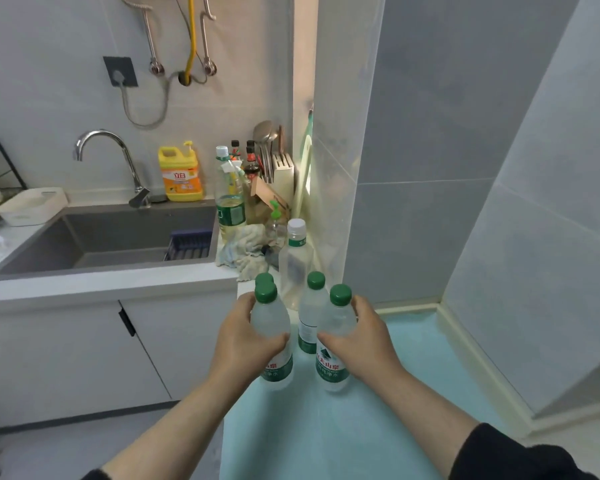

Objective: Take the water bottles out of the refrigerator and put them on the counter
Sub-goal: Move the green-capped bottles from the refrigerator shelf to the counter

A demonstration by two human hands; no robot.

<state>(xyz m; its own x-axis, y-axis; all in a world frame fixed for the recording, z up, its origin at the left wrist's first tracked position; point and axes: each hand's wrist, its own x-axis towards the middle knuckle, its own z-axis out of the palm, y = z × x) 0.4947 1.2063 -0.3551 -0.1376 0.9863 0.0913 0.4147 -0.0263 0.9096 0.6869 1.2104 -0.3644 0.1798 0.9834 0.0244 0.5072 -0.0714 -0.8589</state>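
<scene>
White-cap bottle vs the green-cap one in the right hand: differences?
The white-cap bottle stands untouched, farther back by the wall; the green-cap bottle is gripped by the right hand, nearer the camera. The white-cap bottle's label sits at the neck, the green-cap bottle's low. Both are clear plastic, upright.

Pale green counter surface [343,438]: green-capped water bottles [314,313] upright, white-capped bottle [296,261] behind.

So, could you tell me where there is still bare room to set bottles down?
The light green surface is bare nearest you and right of the right hand, towards the wall. Ahead it is crowded: standing bottles, a cloth, and condiments in the corner.
</scene>
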